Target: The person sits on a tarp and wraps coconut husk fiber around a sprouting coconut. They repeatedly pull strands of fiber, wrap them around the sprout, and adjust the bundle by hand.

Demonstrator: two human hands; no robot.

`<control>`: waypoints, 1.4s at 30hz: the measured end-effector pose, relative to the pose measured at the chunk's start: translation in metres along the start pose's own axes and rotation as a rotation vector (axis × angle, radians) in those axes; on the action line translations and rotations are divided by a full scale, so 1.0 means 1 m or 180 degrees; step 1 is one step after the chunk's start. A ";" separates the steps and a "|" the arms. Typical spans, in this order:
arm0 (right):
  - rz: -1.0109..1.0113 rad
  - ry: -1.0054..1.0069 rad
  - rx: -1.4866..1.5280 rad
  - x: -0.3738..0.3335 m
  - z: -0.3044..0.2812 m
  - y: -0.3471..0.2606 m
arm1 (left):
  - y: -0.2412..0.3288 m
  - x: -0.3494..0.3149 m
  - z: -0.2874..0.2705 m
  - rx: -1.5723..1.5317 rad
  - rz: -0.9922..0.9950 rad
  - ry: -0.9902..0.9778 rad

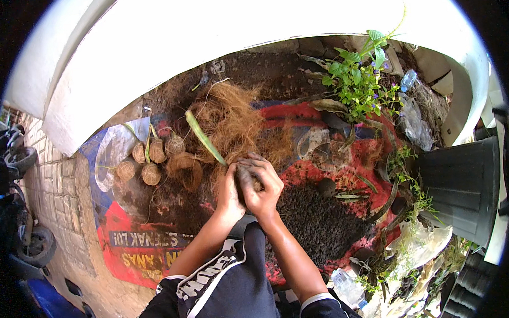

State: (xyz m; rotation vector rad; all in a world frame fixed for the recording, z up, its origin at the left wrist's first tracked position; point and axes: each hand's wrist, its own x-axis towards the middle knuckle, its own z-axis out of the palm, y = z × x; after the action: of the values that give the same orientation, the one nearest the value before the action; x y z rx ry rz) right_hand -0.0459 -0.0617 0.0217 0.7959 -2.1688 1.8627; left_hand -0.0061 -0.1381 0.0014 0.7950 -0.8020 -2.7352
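Observation:
My left hand (230,189) and my right hand (261,184) are cupped together, closed around a soil ball (257,185). Most of the ball is hidden by the fingers. A long green leaf with pale edges (204,137) sticks up out of it, tilted to the far left. Dark soil coats my right fingers. Just beyond my hands lies a loose heap of brown coconut fibre (236,112). To the left sit several fibre-wrapped balls (151,174), some with leaves standing in them, beside a brown piece of husk (185,169).
A printed red and blue sheet (122,219) covers the ground. Dark loose soil (318,224) is heaped on it at right. A leafy plant with purple flowers (355,80) stands far right, near a black bin (460,191). Plastic bottles (348,284) lie around. A motorbike wheel (38,246) is at left.

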 end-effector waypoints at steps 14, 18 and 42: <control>-0.0344 -0.0435 -0.0274 0.002 -0.012 0.004 | 0.011 0.001 -0.010 -0.1127 -0.1044 -0.0538; 0.2676 0.0333 0.1481 -0.004 0.005 0.008 | 0.010 0.005 0.011 0.0589 0.0527 -0.0015; 0.3443 0.0689 0.2995 -0.003 0.007 -0.002 | 0.014 0.003 0.002 0.1420 0.1158 -0.0644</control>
State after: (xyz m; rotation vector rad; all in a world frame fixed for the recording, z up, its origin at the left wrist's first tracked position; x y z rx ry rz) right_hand -0.0405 -0.0675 0.0207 -0.7179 -1.5530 3.3079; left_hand -0.0094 -0.1496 0.0088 0.3847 -1.4707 -2.3606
